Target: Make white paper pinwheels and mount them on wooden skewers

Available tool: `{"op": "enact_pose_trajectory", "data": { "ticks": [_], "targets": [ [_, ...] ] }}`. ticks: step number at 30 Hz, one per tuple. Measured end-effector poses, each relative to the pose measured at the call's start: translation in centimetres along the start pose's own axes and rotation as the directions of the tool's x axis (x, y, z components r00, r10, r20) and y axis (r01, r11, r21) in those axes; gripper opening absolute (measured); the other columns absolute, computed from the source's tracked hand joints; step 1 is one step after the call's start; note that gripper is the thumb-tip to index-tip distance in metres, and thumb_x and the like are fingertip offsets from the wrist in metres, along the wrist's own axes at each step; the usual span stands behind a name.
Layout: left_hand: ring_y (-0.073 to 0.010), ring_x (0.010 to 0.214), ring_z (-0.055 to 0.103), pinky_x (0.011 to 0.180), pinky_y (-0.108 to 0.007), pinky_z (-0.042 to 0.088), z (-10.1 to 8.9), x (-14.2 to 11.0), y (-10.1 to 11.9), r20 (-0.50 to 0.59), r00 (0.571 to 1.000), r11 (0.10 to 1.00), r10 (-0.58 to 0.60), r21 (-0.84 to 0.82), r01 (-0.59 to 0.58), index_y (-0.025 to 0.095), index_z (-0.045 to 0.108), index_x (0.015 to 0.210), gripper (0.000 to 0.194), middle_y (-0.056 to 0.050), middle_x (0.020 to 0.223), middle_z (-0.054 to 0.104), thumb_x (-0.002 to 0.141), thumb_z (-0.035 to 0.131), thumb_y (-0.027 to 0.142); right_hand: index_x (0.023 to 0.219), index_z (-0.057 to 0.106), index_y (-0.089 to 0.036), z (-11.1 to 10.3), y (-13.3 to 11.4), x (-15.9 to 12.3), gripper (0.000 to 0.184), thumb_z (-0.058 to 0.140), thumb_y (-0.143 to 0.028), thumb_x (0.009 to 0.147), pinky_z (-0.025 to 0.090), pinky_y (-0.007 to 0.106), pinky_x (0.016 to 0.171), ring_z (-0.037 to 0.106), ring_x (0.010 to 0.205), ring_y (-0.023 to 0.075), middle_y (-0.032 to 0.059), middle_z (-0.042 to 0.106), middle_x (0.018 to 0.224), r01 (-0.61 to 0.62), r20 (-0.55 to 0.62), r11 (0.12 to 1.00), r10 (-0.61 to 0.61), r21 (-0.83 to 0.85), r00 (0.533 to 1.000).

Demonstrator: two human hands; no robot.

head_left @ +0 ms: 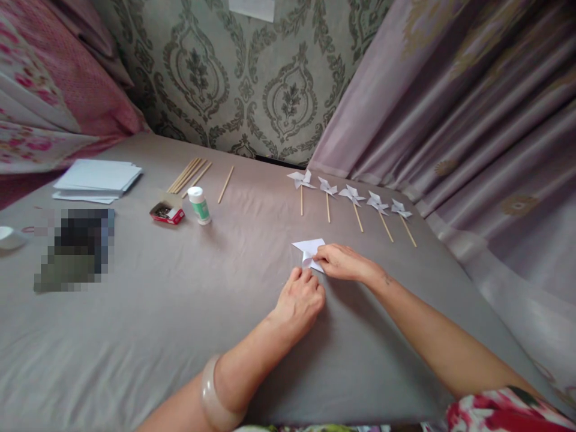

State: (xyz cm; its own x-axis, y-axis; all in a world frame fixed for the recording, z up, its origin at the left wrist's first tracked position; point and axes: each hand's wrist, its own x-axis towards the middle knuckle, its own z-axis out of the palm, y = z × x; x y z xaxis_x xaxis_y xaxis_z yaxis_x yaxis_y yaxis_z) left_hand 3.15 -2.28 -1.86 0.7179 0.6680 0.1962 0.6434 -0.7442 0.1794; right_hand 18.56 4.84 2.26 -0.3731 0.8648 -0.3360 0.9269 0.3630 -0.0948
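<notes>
Head view: the left hand curls at the near edge of the folded white paper, its grip too hidden to tell; the right hand pinches the paper's curved flap in its grip. The paper lies on grey cloth. Beyond: left, a red box and bottle; right, 5 pinwheels; far left, wooden sticks.

Pale glossy bangle, red floral sleeve
</notes>
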Motion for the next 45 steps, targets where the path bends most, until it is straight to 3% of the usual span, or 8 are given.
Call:
{"op": "enact_pose_trajectory", "data": {
  "ticks": [10,17,21,25,31,36,41,45],
  "targets": [
    [-0.0238,0.088,0.054,0.078,-0.039,0.033,-0.4,0.1,-1.4,-0.048,0.998,0.997,-0.035,0.066,0.038,0.016,0.062,0.078,0.022,-0.009,0.077,0.063,0.090,0.044,0.013,0.075,0.077,-0.015,-0.2,1.0,2.0,0.024,0.055,-0.011,0.068,0.037,0.018,0.055,0.060,0.064,0.0132,-0.0029,0.068,0.063,-0.105,0.031,0.963,0.101,0.247,0.994],
    [-0.0220,0.085,0.055,0.080,-0.038,0.032,-0.6,0.0,-2.2,-0.089,0.992,0.989,-0.093,0.108,0.102,0.017,0.063,0.080,0.031,-0.008,0.080,0.066,0.096,0.037,0.024,0.108,0.071,-0.012,2.3,3.2,0.2,0.037,0.047,-0.017,0.081,0.046,0.019,0.063,0.066,0.075,0.0149,0.0048,0.075,0.085,-0.254,-0.155,0.857,0.354,0.449,0.922],
    [-0.0218,0.086,0.054,0.081,-0.039,0.033,-0.9,0.1,-2.0,-0.066,0.991,0.988,-0.115,0.095,0.121,0.017,0.064,0.080,0.033,-0.009,0.081,0.067,0.095,0.036,0.024,0.109,0.070,-0.010,4.1,3.7,-1.6,0.035,0.048,-0.020,0.083,0.047,0.024,0.080,0.067,0.096,0.0199,0.0117,0.073,0.104,-0.329,-0.242,0.807,0.489,0.490,0.838],
    [-0.0226,0.089,0.054,0.082,-0.039,0.033,-0.8,0.1,-1.9,-0.058,0.991,0.989,-0.119,0.079,0.123,0.018,0.065,0.086,0.029,-0.009,0.087,0.067,0.094,0.038,0.023,0.110,0.069,-0.014,5.1,2.0,-2.4,0.034,0.048,-0.020,0.085,0.045,0.026,0.087,0.065,0.103,0.0204,0.0126,0.071,0.110,-0.341,-0.282,0.790,0.528,0.509,0.801],
    [-0.0233,0.097,0.052,0.085,-0.039,0.033,-0.5,0.1,-3.1,-0.132,0.974,0.979,-0.181,0.074,0.192,0.021,0.065,0.099,0.023,-0.007,0.098,0.067,0.090,0.044,0.018,0.109,0.069,-0.015,5.6,-2.5,-3.9,0.032,0.052,-0.025,0.084,0.047,0.024,0.082,0.067,0.094,0.0195,0.0103,0.074,0.099,-0.264,-0.279,0.799,0.466,0.540,0.840],
    [-0.0241,0.099,0.051,0.085,-0.039,0.033,-0.7,0.0,-3.5,-0.142,0.963,0.967,-0.228,0.080,0.240,0.021,0.066,0.100,0.023,-0.008,0.101,0.066,0.088,0.047,0.017,0.106,0.070,-0.018,5.7,-3.7,-5.0,0.028,0.052,-0.025,0.085,0.049,0.023,0.075,0.068,0.078,0.0158,0.0040,0.075,0.089,-0.039,-0.274,0.759,0.282,0.650,0.920],
    [-0.0239,0.099,0.051,0.085,-0.039,0.034,-0.5,0.0,-3.4,-0.130,0.965,0.968,-0.228,0.079,0.239,0.022,0.066,0.098,0.023,-0.008,0.101,0.065,0.090,0.045,0.020,0.096,0.072,-0.017,5.9,-2.6,-4.9,0.023,0.052,-0.018,0.085,0.047,0.026,0.083,0.066,0.089,0.0180,0.0067,0.073,0.098,-0.038,-0.438,0.838,0.323,0.545,0.839],
    [-0.0237,0.102,0.051,0.085,-0.039,0.035,0.0,0.0,-3.8,-0.138,0.966,0.970,-0.218,0.075,0.229,0.022,0.066,0.099,0.023,-0.008,0.107,0.064,0.091,0.044,0.022,0.098,0.070,-0.016,6.4,-2.8,-4.6,0.021,0.055,-0.012,0.083,0.042,0.029,0.094,0.059,0.103,0.0187,0.0069,0.070,0.105,0.106,-0.524,0.903,0.144,0.417,0.840]
  ]
}}
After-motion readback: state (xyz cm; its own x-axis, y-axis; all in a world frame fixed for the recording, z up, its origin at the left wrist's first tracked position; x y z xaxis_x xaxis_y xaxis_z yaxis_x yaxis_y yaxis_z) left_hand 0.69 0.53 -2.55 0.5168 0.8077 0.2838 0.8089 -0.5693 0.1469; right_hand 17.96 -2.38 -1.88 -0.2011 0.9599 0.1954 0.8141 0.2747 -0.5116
